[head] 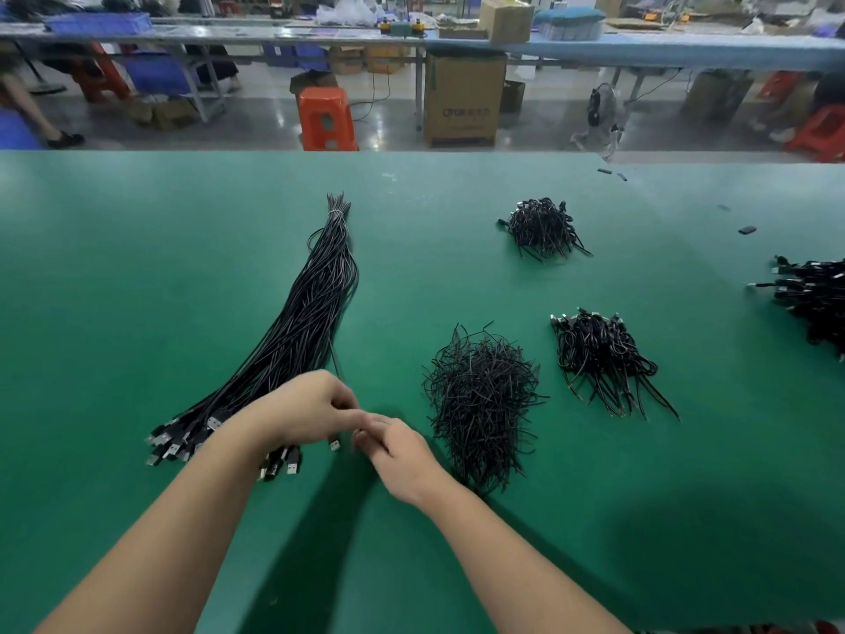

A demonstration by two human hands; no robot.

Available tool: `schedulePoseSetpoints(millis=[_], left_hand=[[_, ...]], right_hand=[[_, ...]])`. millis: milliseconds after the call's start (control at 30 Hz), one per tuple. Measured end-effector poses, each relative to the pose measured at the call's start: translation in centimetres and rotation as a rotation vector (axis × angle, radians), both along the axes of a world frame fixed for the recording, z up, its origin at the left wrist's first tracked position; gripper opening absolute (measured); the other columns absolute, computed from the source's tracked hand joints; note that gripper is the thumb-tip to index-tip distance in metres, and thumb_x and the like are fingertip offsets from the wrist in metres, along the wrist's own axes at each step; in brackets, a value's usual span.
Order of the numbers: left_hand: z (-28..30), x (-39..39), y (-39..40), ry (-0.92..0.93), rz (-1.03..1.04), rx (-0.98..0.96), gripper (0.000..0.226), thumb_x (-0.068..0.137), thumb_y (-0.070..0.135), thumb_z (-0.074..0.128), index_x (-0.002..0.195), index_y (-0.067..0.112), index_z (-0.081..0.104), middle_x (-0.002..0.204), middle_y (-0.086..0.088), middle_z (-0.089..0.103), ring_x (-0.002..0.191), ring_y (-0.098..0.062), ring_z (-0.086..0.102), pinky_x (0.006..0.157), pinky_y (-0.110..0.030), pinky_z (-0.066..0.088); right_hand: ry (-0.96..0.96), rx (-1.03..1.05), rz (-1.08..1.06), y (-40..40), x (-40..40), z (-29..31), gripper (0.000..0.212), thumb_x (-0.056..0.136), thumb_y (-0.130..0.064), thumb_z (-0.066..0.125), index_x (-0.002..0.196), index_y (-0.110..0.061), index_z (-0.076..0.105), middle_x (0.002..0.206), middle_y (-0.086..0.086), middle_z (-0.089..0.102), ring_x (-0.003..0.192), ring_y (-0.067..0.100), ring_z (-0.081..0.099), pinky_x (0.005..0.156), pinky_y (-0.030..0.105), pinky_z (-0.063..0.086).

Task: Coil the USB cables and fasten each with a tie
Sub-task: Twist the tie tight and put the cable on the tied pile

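At the left of centre we see a long bundle of straight black USB cables lying on the green table mat, bound at its far tip near the upper middle of the frame and fanning out toward us, with its silver-tipped plugs spread at the lower left. Our left hand rests over the plug end of that bundle, its fingers curled; one loose plug hangs just below the fingertips, and a thin black cable runs up from behind the hand, so the hand seems to be pinching that cable, though the grip itself is hidden. Our right hand meets the left at the middle of the frame, fingertips touching it, fingers bent inward; we cannot tell whether they grasp anything.

Just right of the hands sits a loose heap of thin black wire ties. Further right, in the middle of the frame, lies a pile of coiled, tied black cables, and above it toward the upper centre a second, smaller pile of coiled cables. At the right edge a third pile of black cables is partly cut off. Beyond the table's far edge, an orange plastic stool and a brown cardboard box stand on the floor.
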State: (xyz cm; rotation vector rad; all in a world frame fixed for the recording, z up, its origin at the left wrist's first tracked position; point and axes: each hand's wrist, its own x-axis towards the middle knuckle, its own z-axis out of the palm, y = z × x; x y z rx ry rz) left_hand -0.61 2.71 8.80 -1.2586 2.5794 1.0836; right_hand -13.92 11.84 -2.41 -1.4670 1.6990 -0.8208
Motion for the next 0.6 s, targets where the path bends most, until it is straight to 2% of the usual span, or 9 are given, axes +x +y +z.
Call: schedulePoseSetpoints(millis=[33, 67, 100, 133, 167, 233, 367, 467, 600], left_hand=[[-0.4, 0.4, -0.2, 0.229, 0.146, 0.185, 0.015, 0.088, 0.025, 0.076, 0.102, 0.021, 0.072, 0.062, 0.004, 0.06, 0.052, -0.009, 0.053, 0.049, -0.022, 0.044], [-1.0, 0.6, -0.4, 0.423, 0.258, 0.367, 0.034, 0.085, 0.019, 0.079, 0.117, 0.021, 0.067, 0.072, 0.001, 0.064, 0.061, -0.013, 0.058, 0.055, -0.024, 0.048], [-2.2, 0.9, -0.8, 0.503, 0.312, 0.421, 0.046, 0.085, 0.012, 0.078, 0.128, 0.019, 0.06, 0.084, -0.003, 0.067, 0.07, -0.017, 0.062, 0.062, -0.028, 0.052], [-3.4, 1.0, -1.2, 0.444, 0.328, 0.295, 0.051, 0.087, 0.009, 0.075, 0.135, 0.016, 0.056, 0.099, -0.003, 0.069, 0.079, -0.019, 0.064, 0.07, -0.031, 0.054], [-4.9, 1.1, -1.7, 0.268, 0.294, 0.064, 0.051, 0.091, 0.008, 0.07, 0.139, 0.016, 0.054, 0.115, -0.002, 0.068, 0.093, -0.019, 0.065, 0.082, -0.033, 0.054], [-7.5, 1.3, -2.4, -0.053, 0.164, -0.325, 0.053, 0.096, 0.011, 0.06, 0.146, 0.02, 0.048, 0.142, -0.001, 0.055, 0.127, -0.021, 0.051, 0.107, -0.037, 0.041], [-10.5, 0.9, -2.2, -0.179, -0.012, -0.433, 0.058, 0.099, 0.03, 0.054, 0.154, 0.029, 0.035, 0.161, -0.003, 0.03, 0.151, -0.023, 0.019, 0.121, -0.038, 0.022], [-11.6, 0.4, -2.0, -0.165, -0.03, -0.485, 0.051, 0.101, 0.034, 0.052, 0.15, 0.025, 0.043, 0.162, -0.009, 0.028, 0.152, -0.025, 0.016, 0.123, -0.037, 0.017], [-11.6, -0.3, -2.1, -0.031, 0.035, -0.543, 0.037, 0.101, 0.028, 0.052, 0.134, 0.014, 0.058, 0.159, -0.016, 0.032, 0.152, -0.029, 0.019, 0.122, -0.039, 0.02]], right_hand=[[0.006, 0.011, -0.018, 0.0, -0.1, 0.1, 0.026, 0.105, -0.035, 0.044, 0.095, -0.025, 0.067, 0.115, -0.003, 0.067, 0.103, 0.016, 0.058, 0.094, 0.035, 0.046], [-0.055, 0.03, -0.053, 0.1, -0.1, 0.4, 0.029, 0.105, -0.036, 0.042, 0.087, -0.027, 0.064, 0.105, -0.003, 0.069, 0.092, 0.015, 0.06, 0.088, 0.039, 0.048], [-0.124, 0.045, -0.09, 0.2, -0.1, 0.4, 0.032, 0.105, -0.036, 0.042, 0.082, -0.028, 0.062, 0.098, -0.003, 0.071, 0.082, 0.012, 0.058, 0.083, 0.04, 0.05], [-0.188, 0.053, -0.122, 0.1, -0.2, 0.4, 0.034, 0.105, -0.035, 0.041, 0.078, -0.028, 0.061, 0.094, -0.003, 0.072, 0.074, 0.009, 0.056, 0.078, 0.039, 0.051], [-0.231, 0.048, -0.144, 0.2, -0.3, 0.4, 0.036, 0.105, -0.033, 0.04, 0.076, -0.028, 0.061, 0.091, -0.001, 0.073, 0.069, 0.008, 0.054, 0.072, 0.037, 0.05], [-0.349, 0.045, -0.188, 0.2, -0.4, 0.7, 0.035, 0.105, -0.028, 0.039, 0.076, -0.022, 0.057, 0.079, 0.001, 0.073, 0.062, 0.008, 0.051, 0.059, 0.024, 0.045], [-0.468, 0.061, -0.245, 0.5, -0.2, 1.1, 0.033, 0.107, -0.023, 0.039, 0.078, -0.015, 0.055, 0.06, 0.001, 0.064, 0.052, 0.01, 0.044, 0.052, 0.019, 0.037], [-0.542, 0.048, -0.291, 0.8, -0.1, 1.6, 0.034, 0.108, -0.022, 0.038, 0.08, -0.014, 0.056, 0.055, 0.001, 0.059, 0.049, 0.009, 0.04, 0.051, 0.02, 0.034], [-0.62, -0.036, -0.311, 1.5, -1.0, 3.5, 0.035, 0.108, -0.02, 0.039, 0.08, -0.014, 0.058, 0.053, 0.002, 0.057, 0.048, 0.008, 0.039, 0.05, 0.019, 0.033]])
